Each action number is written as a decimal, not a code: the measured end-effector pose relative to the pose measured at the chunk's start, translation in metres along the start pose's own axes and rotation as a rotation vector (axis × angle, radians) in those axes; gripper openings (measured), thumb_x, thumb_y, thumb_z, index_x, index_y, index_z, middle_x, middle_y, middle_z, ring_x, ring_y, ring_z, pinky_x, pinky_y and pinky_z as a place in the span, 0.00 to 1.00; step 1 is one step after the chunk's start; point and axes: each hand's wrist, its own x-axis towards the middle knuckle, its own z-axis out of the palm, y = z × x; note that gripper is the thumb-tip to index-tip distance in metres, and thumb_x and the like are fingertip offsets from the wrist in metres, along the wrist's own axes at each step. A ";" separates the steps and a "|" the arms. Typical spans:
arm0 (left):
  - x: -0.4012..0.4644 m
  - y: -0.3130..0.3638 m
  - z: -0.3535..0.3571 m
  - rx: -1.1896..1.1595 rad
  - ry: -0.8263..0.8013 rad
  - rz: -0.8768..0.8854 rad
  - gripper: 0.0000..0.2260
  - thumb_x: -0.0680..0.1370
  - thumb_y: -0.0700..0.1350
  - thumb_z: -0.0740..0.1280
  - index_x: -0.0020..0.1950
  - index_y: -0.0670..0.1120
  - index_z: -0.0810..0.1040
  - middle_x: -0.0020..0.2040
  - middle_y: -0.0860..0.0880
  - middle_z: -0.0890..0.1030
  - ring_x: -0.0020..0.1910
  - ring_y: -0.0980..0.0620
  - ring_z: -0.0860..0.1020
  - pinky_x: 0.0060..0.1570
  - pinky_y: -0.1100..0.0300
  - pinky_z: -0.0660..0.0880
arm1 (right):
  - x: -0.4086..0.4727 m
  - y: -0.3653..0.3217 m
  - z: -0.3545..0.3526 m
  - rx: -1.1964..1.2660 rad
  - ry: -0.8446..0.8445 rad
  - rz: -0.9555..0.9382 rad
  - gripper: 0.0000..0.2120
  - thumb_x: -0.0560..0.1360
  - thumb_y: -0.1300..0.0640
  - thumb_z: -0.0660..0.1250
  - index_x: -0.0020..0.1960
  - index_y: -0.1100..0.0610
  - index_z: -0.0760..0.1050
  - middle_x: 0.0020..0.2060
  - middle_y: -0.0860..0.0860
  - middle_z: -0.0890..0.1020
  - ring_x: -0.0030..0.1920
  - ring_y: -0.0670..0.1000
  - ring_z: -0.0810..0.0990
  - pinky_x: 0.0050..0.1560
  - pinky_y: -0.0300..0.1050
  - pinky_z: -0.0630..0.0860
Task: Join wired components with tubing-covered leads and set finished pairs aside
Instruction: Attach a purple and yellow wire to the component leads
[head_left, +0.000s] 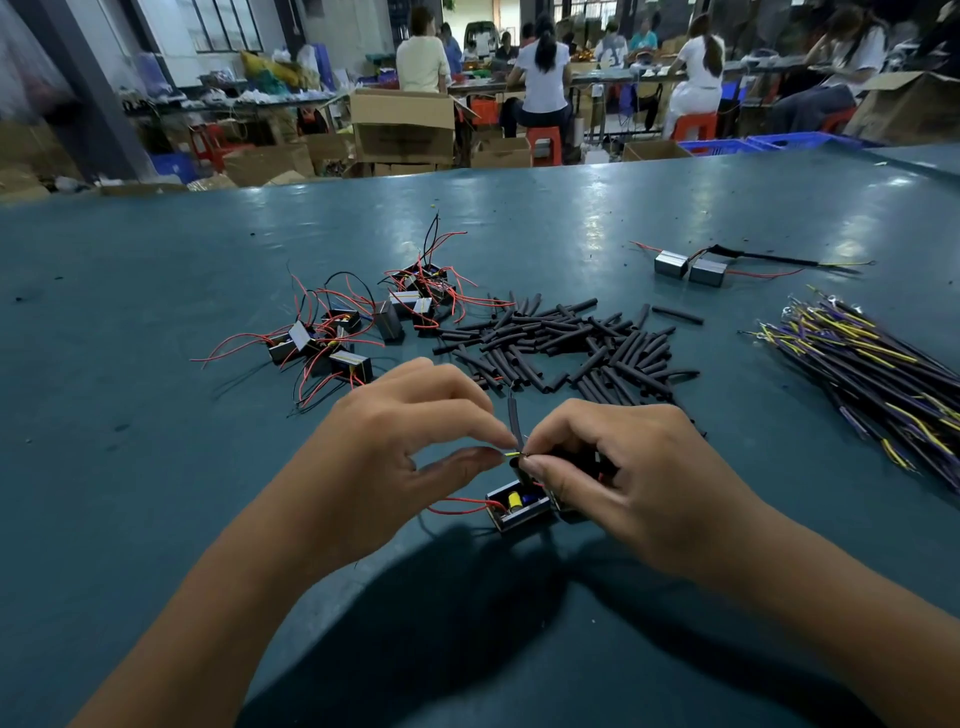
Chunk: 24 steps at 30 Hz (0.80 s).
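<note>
Both your hands are pinched tight at the middle of the table (156, 291): your left hand (395, 452) nips a yellow lead (511, 454) between thumb and forefinger, and your right hand (618, 467) holds the other wire end and a dark bundle, with one tube (514, 423) sticking up between them. A box (518, 505) sits on the table right under your fingers, its red wire trailing left. I'd call this the joining step, mid-twist. Done so far: one pair (691, 267) set aside, far right. Left to do: plenty, with a heap of boxes (358, 322) to the left, loose tubes (566, 343) ahead and a thick bundle of leads (872, 374) on the right.
</note>
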 end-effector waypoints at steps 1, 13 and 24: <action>0.000 -0.001 0.002 0.039 0.007 0.025 0.04 0.76 0.46 0.72 0.48 0.48 0.86 0.45 0.54 0.80 0.44 0.53 0.77 0.44 0.59 0.73 | 0.000 0.000 0.000 0.001 0.001 -0.002 0.04 0.77 0.54 0.70 0.47 0.55 0.80 0.33 0.41 0.80 0.34 0.42 0.77 0.36 0.28 0.69; 0.003 0.007 0.011 0.188 -0.017 0.125 0.10 0.82 0.47 0.64 0.48 0.45 0.82 0.46 0.51 0.79 0.43 0.49 0.74 0.39 0.50 0.75 | -0.001 0.001 -0.003 -0.073 -0.009 -0.052 0.05 0.77 0.55 0.69 0.49 0.56 0.80 0.36 0.45 0.82 0.35 0.44 0.78 0.38 0.38 0.73; -0.002 0.019 0.017 -0.187 -0.109 -0.330 0.08 0.82 0.50 0.64 0.42 0.55 0.73 0.38 0.61 0.73 0.34 0.60 0.69 0.34 0.68 0.64 | -0.002 -0.002 -0.002 -0.217 0.020 -0.132 0.11 0.80 0.52 0.64 0.48 0.58 0.80 0.36 0.48 0.82 0.32 0.52 0.80 0.31 0.52 0.76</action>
